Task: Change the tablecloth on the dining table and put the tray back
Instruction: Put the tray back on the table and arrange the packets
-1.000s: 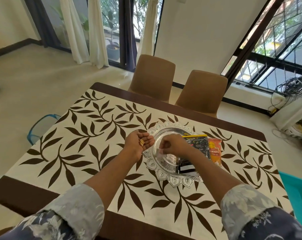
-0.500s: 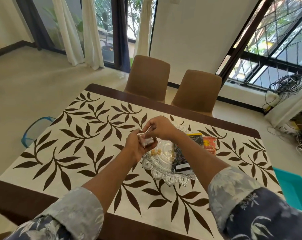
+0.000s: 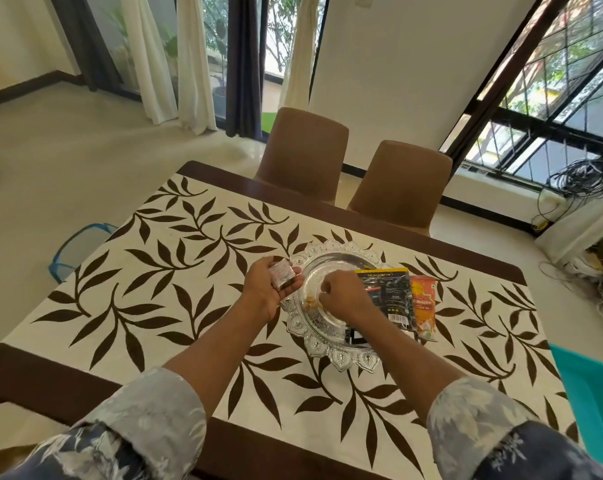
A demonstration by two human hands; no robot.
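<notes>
Over the leaf-print tablecloth [image 3: 175,271], the left hand [image 3: 263,294] cups a small packet [image 3: 282,277]. The right hand [image 3: 345,296], fingers curled with its grip unclear, has dropped from the packet into the tray [image 3: 327,348].

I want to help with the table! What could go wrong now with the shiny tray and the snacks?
The small wrapped packet rests in the left hand; it might slip onto the leaf-print tablecloth. The black packet and orange snack packet lie over the right rim of the silver tray, so the right hand beside them could nudge them off. The little yellow pieces lie loose on the tray and may scatter if it gets bumped.
</notes>
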